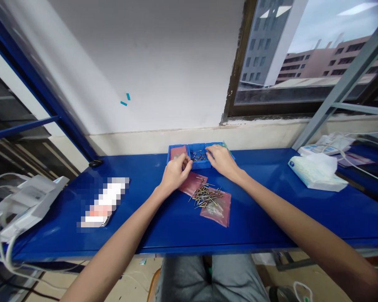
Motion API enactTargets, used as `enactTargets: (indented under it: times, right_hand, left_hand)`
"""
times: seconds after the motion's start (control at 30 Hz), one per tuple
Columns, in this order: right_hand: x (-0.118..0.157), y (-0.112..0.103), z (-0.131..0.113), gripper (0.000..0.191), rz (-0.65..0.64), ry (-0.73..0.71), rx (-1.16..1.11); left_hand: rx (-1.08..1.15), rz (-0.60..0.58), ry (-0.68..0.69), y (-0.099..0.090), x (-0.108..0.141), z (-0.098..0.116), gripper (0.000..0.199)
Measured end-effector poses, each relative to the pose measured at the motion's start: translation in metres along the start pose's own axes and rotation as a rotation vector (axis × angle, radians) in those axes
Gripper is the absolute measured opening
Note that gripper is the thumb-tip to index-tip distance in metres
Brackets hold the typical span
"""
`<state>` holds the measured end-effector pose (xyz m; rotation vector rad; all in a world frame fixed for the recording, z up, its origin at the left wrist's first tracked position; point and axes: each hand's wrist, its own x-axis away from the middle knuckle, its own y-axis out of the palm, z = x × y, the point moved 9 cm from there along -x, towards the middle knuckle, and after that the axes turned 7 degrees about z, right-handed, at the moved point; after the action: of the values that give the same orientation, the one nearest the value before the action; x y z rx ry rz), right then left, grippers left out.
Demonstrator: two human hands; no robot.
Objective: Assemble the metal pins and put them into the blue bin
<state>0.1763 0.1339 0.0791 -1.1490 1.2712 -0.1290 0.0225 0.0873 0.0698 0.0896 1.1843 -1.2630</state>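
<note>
Lying by half-bent right fingers (211,148), pins (198,156) in bin (200,164), left fingers (182,159) curled; holds unclear

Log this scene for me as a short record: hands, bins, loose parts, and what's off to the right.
Left hand: fingers curled by the left blue bin; grip contents unclear
Right hand: over the right side of the row of bins; grip contents unclear
Middle bin: holds small metal pieces
Loose parts: thin metal rods, piled partly on pink bags
Right: tissue pack on the blue table
</note>
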Motion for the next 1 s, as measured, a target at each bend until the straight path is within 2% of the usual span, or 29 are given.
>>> enactTargets:
  times: [0.07, 0.13, 0.27, 0.37, 0.5, 0.73, 1.0]
  right_hand:
    - [0.015, -0.006, -0.009, 0.028, 0.003, -0.025, -0.062]
    - [0.029, -0.005, -0.016, 0.024, -0.065, -0.017, -0.113]
    - [0.048, 0.013, -0.025, 0.016, -0.288, 0.022, -0.125]
    - [0.053, 0.025, -0.027, 0.018, -0.367, 0.032, -0.105]
    - [0.056, 0.031, -0.028, 0.016, -0.393, 0.031, -0.111]
    - [0.058, 0.033, -0.032, 0.017, -0.395, 0.049, -0.118]
    - [0.058, 0.038, -0.027, 0.019, -0.377, 0.100, -0.111]
  left_hand:
    - [-0.072, -0.036, 0.030, 0.002, 0.000, 0.001, 0.013]
    - [-0.132, -0.079, 0.064, 0.005, 0.001, 0.003, 0.012]
    - [-0.189, -0.172, 0.096, 0.014, 0.005, 0.003, 0.014]
    - [-0.218, -0.209, 0.102, 0.017, 0.007, 0.003, 0.016]
    - [-0.239, -0.234, 0.111, 0.020, 0.009, 0.001, 0.018]
    - [-0.245, -0.352, 0.183, 0.036, 0.016, -0.001, 0.019]
    - [-0.275, -0.383, 0.173, 0.040, 0.018, -0.003, 0.019]
